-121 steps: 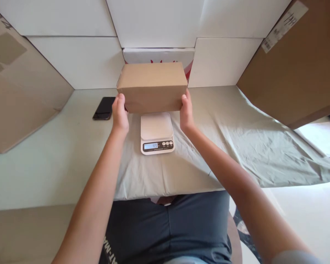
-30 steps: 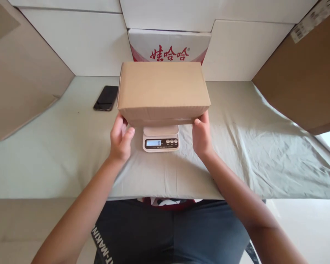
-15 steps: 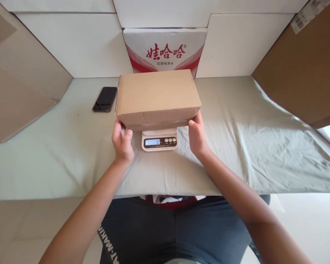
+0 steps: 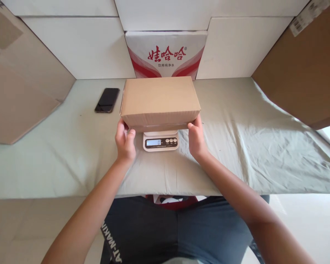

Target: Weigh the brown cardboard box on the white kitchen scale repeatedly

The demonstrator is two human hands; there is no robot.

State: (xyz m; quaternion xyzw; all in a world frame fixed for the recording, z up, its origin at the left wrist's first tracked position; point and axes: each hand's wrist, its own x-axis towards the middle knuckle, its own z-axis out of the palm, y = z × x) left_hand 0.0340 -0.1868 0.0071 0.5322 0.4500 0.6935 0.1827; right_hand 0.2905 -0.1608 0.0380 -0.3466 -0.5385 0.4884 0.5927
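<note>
The person held the cardboard box (image 4: 160, 99) from both ends, left hand (image 4: 125, 142) and right hand (image 4: 196, 138) each cupped under a lower front corner, directly over the small scale (image 4: 160, 141), whose display read 0. To my eye it wanted lowering level and centred, both hands letting go together, fingers off the platform.
</note>
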